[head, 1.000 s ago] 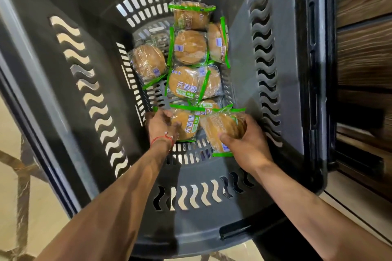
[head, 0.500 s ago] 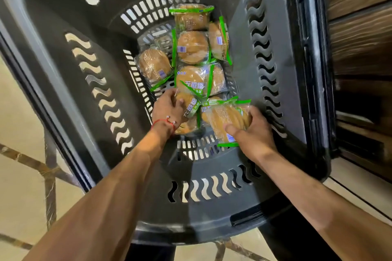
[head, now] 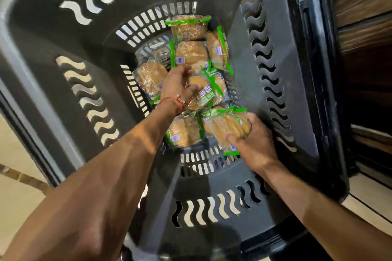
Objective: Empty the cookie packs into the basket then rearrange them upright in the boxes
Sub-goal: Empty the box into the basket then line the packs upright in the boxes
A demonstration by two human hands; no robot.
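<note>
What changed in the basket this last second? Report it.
Left hand took hold of a labelled pack at the near end and carried it farther into the basket, uncovering a pack beneath. Right hand kept its grip on a bunch of packs. Other packs stayed put.

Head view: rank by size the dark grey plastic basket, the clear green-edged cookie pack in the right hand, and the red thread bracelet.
1. dark grey plastic basket
2. clear green-edged cookie pack
3. red thread bracelet
</note>
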